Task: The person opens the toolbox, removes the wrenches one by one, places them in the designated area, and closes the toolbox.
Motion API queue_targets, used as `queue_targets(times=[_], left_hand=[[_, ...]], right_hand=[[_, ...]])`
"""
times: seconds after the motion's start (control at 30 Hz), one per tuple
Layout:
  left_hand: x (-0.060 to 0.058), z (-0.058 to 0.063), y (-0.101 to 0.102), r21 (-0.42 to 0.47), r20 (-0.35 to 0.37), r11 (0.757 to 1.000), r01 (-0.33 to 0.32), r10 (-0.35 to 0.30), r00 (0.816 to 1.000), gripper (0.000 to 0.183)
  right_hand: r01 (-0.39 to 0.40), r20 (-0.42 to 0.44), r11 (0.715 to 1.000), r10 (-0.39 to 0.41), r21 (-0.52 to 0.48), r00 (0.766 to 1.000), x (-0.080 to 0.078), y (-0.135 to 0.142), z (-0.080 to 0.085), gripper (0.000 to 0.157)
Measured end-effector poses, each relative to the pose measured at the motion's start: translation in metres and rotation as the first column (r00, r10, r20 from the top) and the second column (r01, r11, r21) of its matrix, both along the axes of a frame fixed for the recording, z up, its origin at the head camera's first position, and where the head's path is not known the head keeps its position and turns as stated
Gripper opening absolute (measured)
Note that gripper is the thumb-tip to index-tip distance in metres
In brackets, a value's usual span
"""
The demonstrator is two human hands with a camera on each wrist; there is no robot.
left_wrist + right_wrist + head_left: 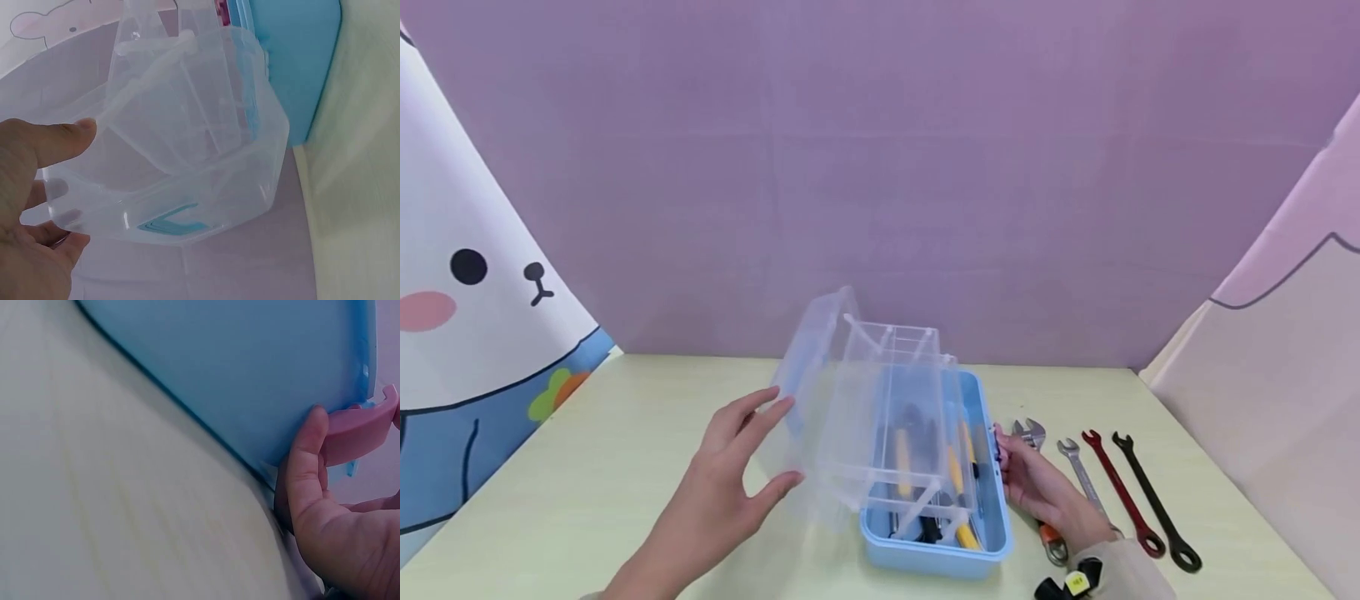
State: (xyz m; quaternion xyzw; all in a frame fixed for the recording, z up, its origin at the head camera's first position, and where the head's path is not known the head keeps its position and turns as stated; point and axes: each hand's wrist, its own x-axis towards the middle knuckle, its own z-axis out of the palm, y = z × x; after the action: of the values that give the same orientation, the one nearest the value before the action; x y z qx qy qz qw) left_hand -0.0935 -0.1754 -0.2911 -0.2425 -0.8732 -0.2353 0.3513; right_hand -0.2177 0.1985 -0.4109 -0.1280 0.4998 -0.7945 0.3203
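Observation:
A blue toolbox (936,562) stands on the table with its clear lid (808,342) tilted up to the left and its clear trays (887,417) raised over the base. My left hand (718,479) holds the lid's edge, the thumb on one side and the fingers (44,190) partly visible through the plastic. At the box's right side my right hand (1045,483) pinches a pink latch (356,434) on the blue wall. Inside lie several tools with yellow handles (967,536) and dark parts, partly hidden by the trays.
To the right lie an adjustable wrench (1030,432), a silver wrench (1078,471), a red wrench (1123,492) and a black wrench (1157,504). The right forearm passes over part of the first two. A purple cloth backdrop (880,167) rises behind the table (685,400).

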Motion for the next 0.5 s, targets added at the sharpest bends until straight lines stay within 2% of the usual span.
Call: queue_targets(times=[0.1,0.33,0.5], left_hand=[[-0.002,0.003,0.008,-0.002,-0.025,0.999,0.037,-0.037,0.999,0.083],[-0.004,0.01,0.022,-0.085,-0.026,0.996,0.038,-0.04,0.999,0.082],[-0.003,0.011,0.031,-0.087,-0.013,0.994,0.071,-0.072,0.997,0.079]], right_hand=[[0.005,-0.001,1.0,-0.005,0.004,1.0,0.0,-0.001,0.0,0.025],[0.019,-0.008,1.0,-0.018,0.024,1.0,0.001,0.0,0.0,0.025],[0.012,-0.016,1.0,-0.012,0.028,1.0,0.0,-0.001,-0.001,0.027]])
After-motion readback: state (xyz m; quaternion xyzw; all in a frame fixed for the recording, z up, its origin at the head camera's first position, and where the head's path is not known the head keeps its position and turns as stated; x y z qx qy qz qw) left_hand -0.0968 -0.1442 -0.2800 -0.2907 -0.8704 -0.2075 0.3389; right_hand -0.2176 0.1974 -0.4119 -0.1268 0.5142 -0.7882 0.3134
